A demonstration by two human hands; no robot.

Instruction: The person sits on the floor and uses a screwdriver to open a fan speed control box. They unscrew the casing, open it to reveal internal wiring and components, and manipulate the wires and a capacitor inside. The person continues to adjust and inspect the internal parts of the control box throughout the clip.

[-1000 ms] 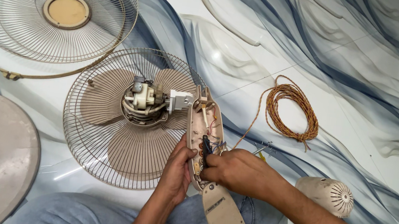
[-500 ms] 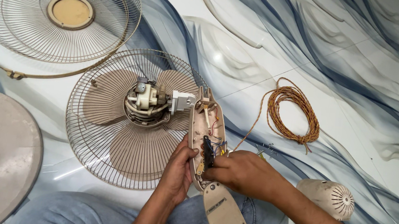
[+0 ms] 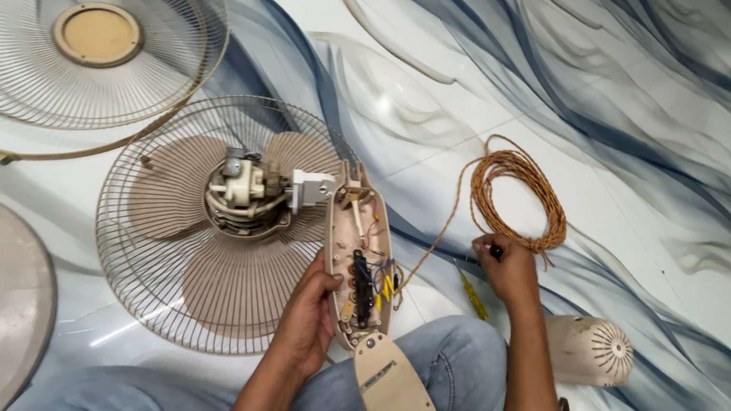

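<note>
Steadying the opened beige fan neck housing [image 3: 354, 262], the left hand [image 3: 310, 309] gripped its edge; the right hand [image 3: 504, 269] pinched something small beside the coiled orange cable [image 3: 523, 196], likely fetching a part for rewiring.

Glossy tiled floor [image 3: 689, 139], white with sweeping blue-grey wave patterns. Thin grout lines cross it diagonally. A soft glare spot shows near the middle, light coming from above. No walls or furniture in view.
</note>
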